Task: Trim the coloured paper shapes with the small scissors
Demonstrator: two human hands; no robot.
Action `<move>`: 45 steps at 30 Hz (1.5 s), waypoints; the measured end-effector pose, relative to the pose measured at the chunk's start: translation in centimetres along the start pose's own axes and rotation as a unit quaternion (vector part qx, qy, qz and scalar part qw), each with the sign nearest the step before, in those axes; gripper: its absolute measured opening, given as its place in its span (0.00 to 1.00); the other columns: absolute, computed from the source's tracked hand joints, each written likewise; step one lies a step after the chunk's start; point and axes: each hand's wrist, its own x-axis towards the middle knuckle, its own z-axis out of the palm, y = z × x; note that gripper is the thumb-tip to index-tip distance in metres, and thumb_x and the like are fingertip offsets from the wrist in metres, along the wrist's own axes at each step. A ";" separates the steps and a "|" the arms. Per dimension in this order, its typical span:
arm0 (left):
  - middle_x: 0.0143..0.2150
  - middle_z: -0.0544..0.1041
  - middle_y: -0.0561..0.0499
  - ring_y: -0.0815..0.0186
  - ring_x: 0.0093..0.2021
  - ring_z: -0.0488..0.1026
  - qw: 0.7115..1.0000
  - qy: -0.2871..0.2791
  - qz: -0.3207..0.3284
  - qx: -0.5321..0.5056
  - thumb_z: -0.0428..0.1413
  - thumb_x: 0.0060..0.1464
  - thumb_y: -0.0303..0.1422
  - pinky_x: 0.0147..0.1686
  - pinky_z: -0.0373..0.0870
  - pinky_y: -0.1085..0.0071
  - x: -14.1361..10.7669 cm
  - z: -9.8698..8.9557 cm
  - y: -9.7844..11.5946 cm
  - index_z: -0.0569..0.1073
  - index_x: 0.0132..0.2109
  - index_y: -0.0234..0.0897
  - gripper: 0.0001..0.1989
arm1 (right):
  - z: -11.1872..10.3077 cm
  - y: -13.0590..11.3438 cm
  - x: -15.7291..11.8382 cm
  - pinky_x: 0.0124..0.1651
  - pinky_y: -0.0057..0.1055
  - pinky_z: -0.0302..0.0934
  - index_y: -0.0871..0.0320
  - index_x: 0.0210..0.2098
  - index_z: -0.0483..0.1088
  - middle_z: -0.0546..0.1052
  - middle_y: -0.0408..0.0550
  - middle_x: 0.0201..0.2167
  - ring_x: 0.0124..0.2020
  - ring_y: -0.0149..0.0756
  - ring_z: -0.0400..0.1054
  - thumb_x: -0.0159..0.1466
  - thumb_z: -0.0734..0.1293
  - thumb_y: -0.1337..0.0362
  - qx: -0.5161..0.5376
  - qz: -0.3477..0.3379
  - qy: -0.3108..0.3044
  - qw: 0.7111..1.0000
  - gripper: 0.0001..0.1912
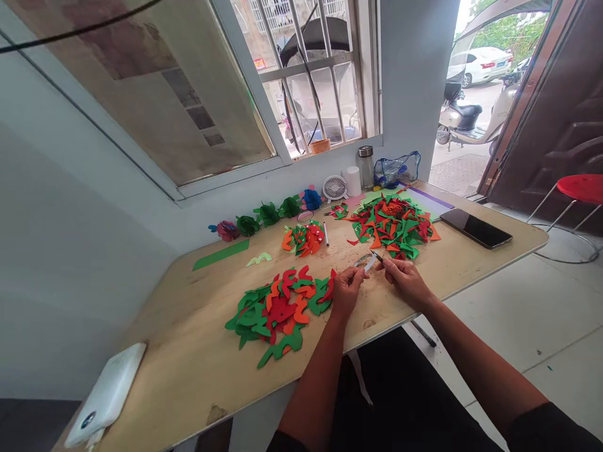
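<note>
Near the table's front edge, my left hand [347, 290] pinches a small white strip [370, 262] between thumb and fingertips. Just to its right, my right hand [404, 281] is closed on a thin dark tool [377, 256] whose tip points at the strip; its exact kind is too small to tell. A pile of green, red and orange cut shapes [281, 309] lies left of my left hand. Beyond my right hand is a heap of green and red scraps [393, 223]. A smaller pile of cut pieces [305, 238] sits behind, beside a white pen [326, 234].
A black phone [475, 228] lies at the table's right, a white device [107, 395] at its front left. Along the wall stand paper flowers [268, 215], a small fan [335, 188] and a glass bottle [365, 167]. A green strip [221, 254] lies at the back left.
</note>
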 end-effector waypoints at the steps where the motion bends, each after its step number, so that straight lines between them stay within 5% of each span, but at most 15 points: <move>1: 0.22 0.71 0.52 0.70 0.23 0.63 1.000 0.001 -0.003 -0.001 0.52 0.53 0.44 0.24 0.57 0.74 0.0 0.0 0.1 0.77 0.26 0.35 0.18 | 0.0 0.0 0.0 0.23 0.28 0.46 0.60 0.28 0.73 0.61 0.39 0.15 0.18 0.27 0.52 0.61 0.58 0.42 0.002 0.001 0.000 1.000 0.28; 18: 0.21 0.71 0.52 0.70 0.23 0.63 1.000 0.000 -0.022 -0.007 0.53 0.51 0.45 0.24 0.57 0.74 -0.1 0.0 0.4 0.75 0.24 0.35 0.18 | 0.4 0.3 0.0 0.21 0.27 0.44 0.60 0.26 0.72 0.56 0.38 0.14 0.18 0.27 0.48 0.60 0.59 0.43 0.013 0.012 0.023 1.000 0.26; 45: 0.25 0.74 0.50 0.68 0.27 0.67 0.999 -0.027 0.014 0.008 0.53 0.53 0.43 0.28 0.61 0.73 -0.3 -0.2 0.3 0.77 0.28 0.35 0.17 | 0.3 0.6 -0.3 0.26 0.28 0.49 0.58 0.24 0.70 0.64 0.41 0.16 0.21 0.29 0.56 0.63 0.58 0.48 -0.062 -0.036 0.018 0.997 0.22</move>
